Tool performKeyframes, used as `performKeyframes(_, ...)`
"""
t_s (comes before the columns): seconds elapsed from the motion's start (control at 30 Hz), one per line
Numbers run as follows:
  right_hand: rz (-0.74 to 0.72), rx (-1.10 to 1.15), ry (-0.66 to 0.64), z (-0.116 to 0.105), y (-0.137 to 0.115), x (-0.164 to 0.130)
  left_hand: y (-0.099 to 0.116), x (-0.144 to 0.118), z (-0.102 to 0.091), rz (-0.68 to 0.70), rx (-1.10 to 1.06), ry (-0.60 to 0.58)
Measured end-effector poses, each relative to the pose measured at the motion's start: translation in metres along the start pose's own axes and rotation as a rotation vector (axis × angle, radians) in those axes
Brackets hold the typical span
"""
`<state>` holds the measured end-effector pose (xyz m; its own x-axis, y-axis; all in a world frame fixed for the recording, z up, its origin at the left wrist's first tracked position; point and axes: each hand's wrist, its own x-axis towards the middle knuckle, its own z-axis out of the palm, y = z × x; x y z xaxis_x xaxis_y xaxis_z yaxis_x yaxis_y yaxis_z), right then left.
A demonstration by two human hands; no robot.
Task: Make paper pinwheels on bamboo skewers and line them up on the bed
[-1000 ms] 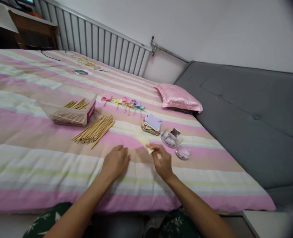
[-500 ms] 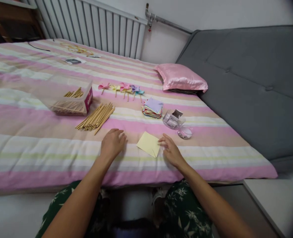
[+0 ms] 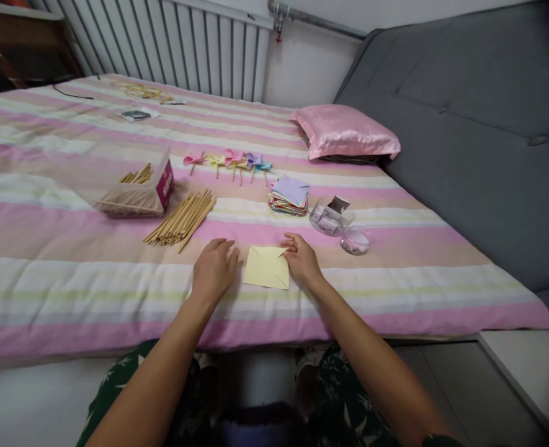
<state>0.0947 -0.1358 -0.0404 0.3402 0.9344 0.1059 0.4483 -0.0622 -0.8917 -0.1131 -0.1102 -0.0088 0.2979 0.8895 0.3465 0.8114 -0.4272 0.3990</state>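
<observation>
A: What surrounds the work area on the pink-and-cream striped bedspread (image 3: 69, 248)?

B: A loose bundle of thin wooden sticks (image 3: 181, 218) lies beyond the left hand, beside a clear plastic box (image 3: 132, 186) holding more sticks. Further back runs a row of small coloured paper pinwheels (image 3: 230, 162). A stack of coloured paper squares (image 3: 290, 195) sits behind the right hand, with a clear plastic tub (image 3: 329, 217) and its round lid (image 3: 355, 240) just to the right. A pink satin pillow (image 3: 346, 131) lies against the grey sofa back (image 3: 479, 124). Nothing lies between the hands and the sheet.

A: And the hands?

B: The pale yellow folded paper square (image 3: 267, 267) lies flat on the bedspread, between both hands. The left hand (image 3: 214, 270) rests palm-down, fingers loosely extended, just beside the sheet's left edge; contact cannot be told. The right hand (image 3: 302, 259) holds nothing; its fingertips (image 3: 287, 247) press the sheet's upper right corner.
</observation>
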Motion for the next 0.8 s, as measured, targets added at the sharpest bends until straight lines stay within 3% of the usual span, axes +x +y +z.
performKeyframes(0.07, -0.033, -0.020, 0.118, -0.007, -0.002, -0.005, 0.011, -0.002, 0.004, 0.073, 0.041, 0.059)
performKeyframes(0.13, -0.131, -0.091, 0.259, -0.014, -0.005, -0.013, 0.024, -0.005, 0.009, 0.233, 0.055, 0.049)
performKeyframes(0.23, -0.225, -0.214, 0.304, -0.019, -0.014, -0.025, 0.041, -0.008, 0.020, 0.418, 0.068, -0.040)
performKeyframes(0.3, -0.302, -0.288, 0.244, -0.015, -0.023, -0.035, 0.045, -0.010, 0.027, 0.472, 0.076, -0.088)
performKeyframes(0.4, -0.362, -0.418, -0.012, -0.004, -0.032, -0.048, 0.043, -0.014, 0.035, 0.471, 0.103, -0.179)
performKeyframes(0.53, -0.255, -0.551, -0.256, 0.008, -0.031, -0.058, 0.036, -0.019, 0.040, 0.404, 0.174, -0.317)
performKeyframes(0.63, -0.196, -0.581, -0.321, 0.011, -0.026, -0.058, 0.035, -0.020, 0.041, 0.391, 0.215, -0.356)
performKeyframes(0.8, -0.147, -0.600, -0.316, 0.009, -0.025, -0.057, 0.035, -0.019, 0.042, 0.373, 0.241, -0.362)
